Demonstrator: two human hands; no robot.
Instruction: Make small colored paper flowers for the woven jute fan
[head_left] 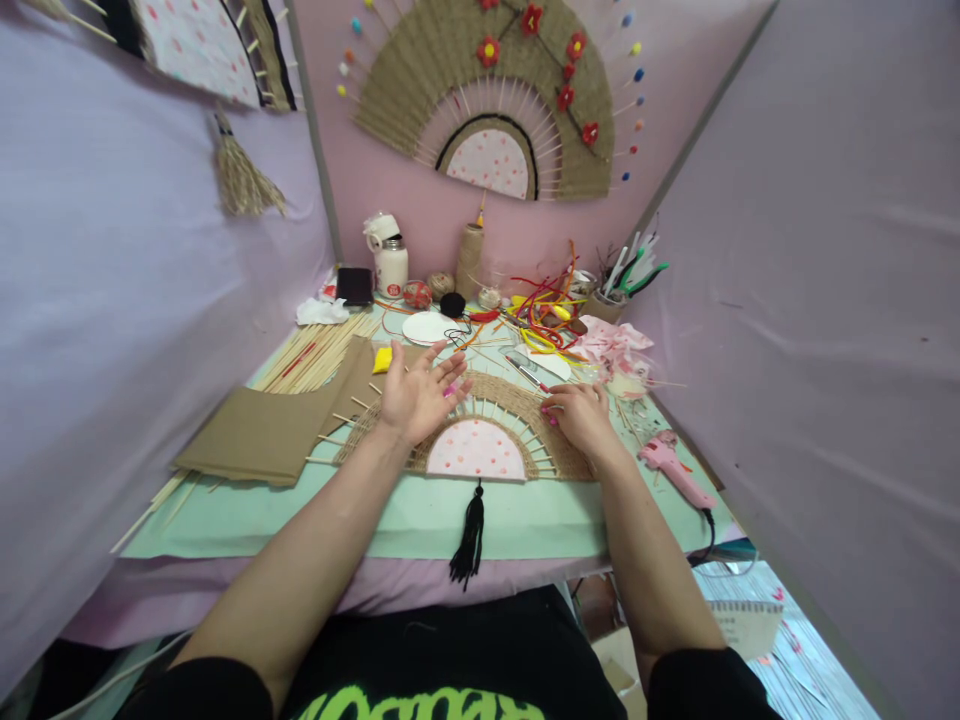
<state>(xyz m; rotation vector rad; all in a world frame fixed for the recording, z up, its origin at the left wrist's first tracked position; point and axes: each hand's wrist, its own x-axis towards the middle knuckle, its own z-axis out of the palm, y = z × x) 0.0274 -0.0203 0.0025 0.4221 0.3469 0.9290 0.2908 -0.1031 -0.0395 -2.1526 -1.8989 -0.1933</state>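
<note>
Before me lies a woven fan (506,394) with thin stick ribs and a pink-spotted white half-circle (477,447) at its centre. A black tassel (469,533) hangs from its lower edge over the table front. My left hand (417,398) is turned palm up above the fan's left side, fingers spread; a small pink bit shows by its fingers, and whether it touches them I cannot tell. Over the fan's right side, my right hand (583,418) has its fingers bent together at a small pink piece (550,411), partly hidden beneath them.
A pink glue gun (679,470) lies at right, its cord over the edge. Folded brown cloth (255,435) and thin sticks (319,350) lie at left. Behind are a white bottle (391,268), a twine cone (470,262), coloured cords (544,310) and a tool pot (604,306).
</note>
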